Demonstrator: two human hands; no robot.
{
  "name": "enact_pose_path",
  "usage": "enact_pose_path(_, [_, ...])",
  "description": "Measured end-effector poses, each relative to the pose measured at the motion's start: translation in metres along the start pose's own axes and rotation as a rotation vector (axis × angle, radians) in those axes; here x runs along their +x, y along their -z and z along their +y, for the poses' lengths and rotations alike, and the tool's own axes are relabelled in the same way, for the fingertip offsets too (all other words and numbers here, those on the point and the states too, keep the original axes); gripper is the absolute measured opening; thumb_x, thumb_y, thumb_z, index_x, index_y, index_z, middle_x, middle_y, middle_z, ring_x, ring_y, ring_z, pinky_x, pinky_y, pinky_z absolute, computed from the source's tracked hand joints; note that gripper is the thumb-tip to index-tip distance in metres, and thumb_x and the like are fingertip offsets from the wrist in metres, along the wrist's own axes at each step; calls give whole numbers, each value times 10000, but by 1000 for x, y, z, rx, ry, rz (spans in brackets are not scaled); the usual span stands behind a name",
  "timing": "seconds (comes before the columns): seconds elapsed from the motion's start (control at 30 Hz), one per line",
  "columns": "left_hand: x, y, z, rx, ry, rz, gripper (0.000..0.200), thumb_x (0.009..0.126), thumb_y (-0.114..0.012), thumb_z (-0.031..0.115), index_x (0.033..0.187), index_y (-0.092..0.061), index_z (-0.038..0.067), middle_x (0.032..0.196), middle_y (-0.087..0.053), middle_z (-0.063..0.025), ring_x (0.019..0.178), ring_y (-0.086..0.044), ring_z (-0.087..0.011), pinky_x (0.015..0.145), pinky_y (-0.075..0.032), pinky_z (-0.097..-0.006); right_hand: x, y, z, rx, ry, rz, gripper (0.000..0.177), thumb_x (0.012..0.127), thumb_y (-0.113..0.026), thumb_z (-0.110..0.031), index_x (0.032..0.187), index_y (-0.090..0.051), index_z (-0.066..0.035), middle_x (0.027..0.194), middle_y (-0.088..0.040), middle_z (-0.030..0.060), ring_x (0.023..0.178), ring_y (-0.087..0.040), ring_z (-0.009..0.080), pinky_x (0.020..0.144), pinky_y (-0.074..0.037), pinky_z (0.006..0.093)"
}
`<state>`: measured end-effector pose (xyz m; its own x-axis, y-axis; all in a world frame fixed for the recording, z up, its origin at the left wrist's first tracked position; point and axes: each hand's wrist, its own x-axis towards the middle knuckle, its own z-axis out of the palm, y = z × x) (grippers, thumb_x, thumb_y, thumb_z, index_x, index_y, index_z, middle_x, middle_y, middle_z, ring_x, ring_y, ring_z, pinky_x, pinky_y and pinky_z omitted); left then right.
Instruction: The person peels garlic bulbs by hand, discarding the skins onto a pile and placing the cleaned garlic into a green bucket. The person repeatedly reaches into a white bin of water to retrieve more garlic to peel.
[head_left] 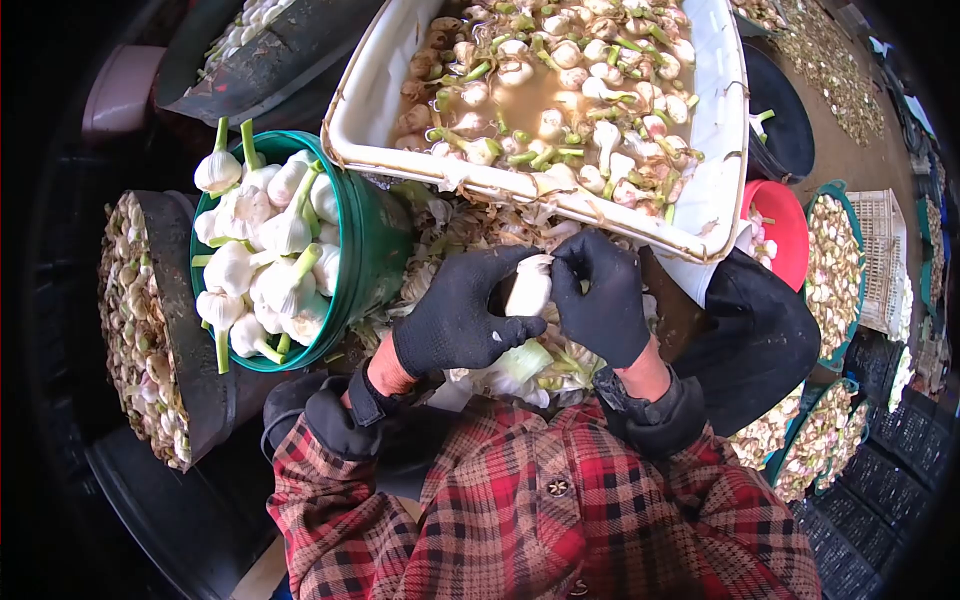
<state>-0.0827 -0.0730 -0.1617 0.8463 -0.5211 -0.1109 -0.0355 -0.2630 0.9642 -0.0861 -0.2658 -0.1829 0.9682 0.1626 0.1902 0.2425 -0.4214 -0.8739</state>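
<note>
A peeled-looking white garlic bulb (528,288) is held in my left hand (462,308), which wears a black glove, its thumb and fingers closed around it. Close beside the bulb, my black-gloved right hand (605,298) has its fingers drawn together in a pinch. Whatever lies between those fingertips, if anything, is hidden. Below both hands, pale garlic skins and stem pieces (520,368) gather at my lap.
A white tub (530,190) of murky water and garlic bulbs stands ahead. On the left is a green bucket (375,240) heaped with white bulbs, beside a dark container of garlic (140,340). A red bowl (785,230) and a beige crate (882,260) are at right.
</note>
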Motion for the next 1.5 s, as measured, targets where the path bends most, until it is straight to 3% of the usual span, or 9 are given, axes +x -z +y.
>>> enact_pose_path(0.17, [2,-5,4,36,90,3,576,779,-753,157,1263,-511,-38,911,-636,-67,839,-572,-118,754,-481,-286,4,6,-4,203,-150,-19,108,786,-668,-23,861,-597,5,721,-606,136,620,-609,205,570,-467,315])
enact_pose_path(0.23, [6,-22,-11,-112,-147,293,474,768,-712,173,1172,-572,-29,914,-608,-161,837,-615,-241,746,-482,-341,4,7,-6,280,-151,-9,104,793,-672,-26,863,-603,7,716,-610,130,607,-597,189,570,-465,313])
enact_pose_path(0.37, [5,-29,-16,-79,44,302,411,774,-699,159,1141,-605,2,915,-591,-161,850,-603,-273,747,-478,-351,-2,2,-1,73,-93,-13,96,796,-663,-22,864,-609,18,726,-626,150,592,-591,218,581,-464,336])
enact_pose_path(0.6, [-3,-29,-4,118,-194,294,453,723,-710,125,1150,-612,8,968,-611,-138,862,-613,-267,780,-486,-351,-2,-2,21,21,-272,34,76,798,-647,-45,832,-646,23,683,-605,212,621,-623,313,583,-453,385])
enact_pose_path(0.8, [-12,-18,-23,-713,20,-1,510,813,-658,213,1226,-505,-44,1232,-553,-166,1018,-609,-253,867,-511,-377,-16,5,34,-308,-19,137,82,844,-584,-78,838,-528,-17,758,-581,196,724,-584,404,612,-441,459])
enact_pose_path(0.93, [-8,-8,0,-1149,-47,-2,355,860,-614,245,1111,-574,-2,1319,-471,-262,988,-629,-296,722,-556,-398,-23,38,42,-549,-37,-148,151,778,-663,-89,892,-597,-15,846,-619,174,799,-607,375,690,-471,459])
enact_pose_path(1.0, [-6,5,7,-889,90,119,283,889,-558,230,999,-580,-30,1251,-530,-248,950,-630,-262,707,-544,-364,-17,62,9,-375,19,-753,272,807,-664,-232,983,-623,-29,906,-623,169,865,-609,358,738,-494,437])
enact_pose_path(1.2, [2,-10,-3,-675,130,124,227,881,-542,187,953,-587,-24,1039,-627,-155,811,-641,-203,729,-525,-320,101,73,-4,-607,203,-500,356,803,-668,-283,1090,-625,-77,981,-647,157,935,-625,331,808,-493,417])
enact_pose_path(1.5, [6,-11,-9,-596,154,75,129,877,-566,86,927,-631,-14,961,-650,-77,905,-599,-142,833,-466,-287,217,-15,104,-1213,300,-875,492,760,-589,-151,1250,-557,-139,1213,-589,127,1141,-549,289,934,-436,474])
